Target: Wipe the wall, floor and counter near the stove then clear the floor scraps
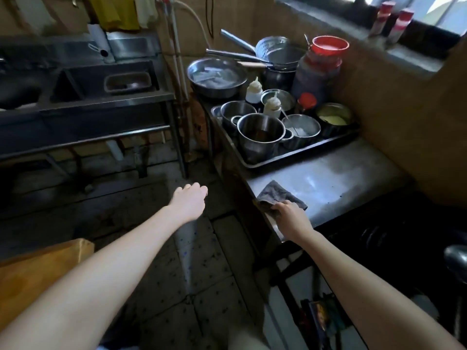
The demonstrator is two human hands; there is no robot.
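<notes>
Right hand grips the cloth near the tray; left hand hangs loose, empty. Wide wipes could knock the tray's pots.

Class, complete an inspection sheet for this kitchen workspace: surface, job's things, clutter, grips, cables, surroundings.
Surface: steel counter, bare beside the stove.
Job's things: grey cloth on the counter's near edge.
Clutter: tray of steel pots and squeeze bottles behind the cloth.
Grips: right hand grips the cloth; left hand holds nothing, over the floor.
Cables: dark cable hanging on the wall.
Surroundings: sink at left; floor tiled, speckled.
</notes>
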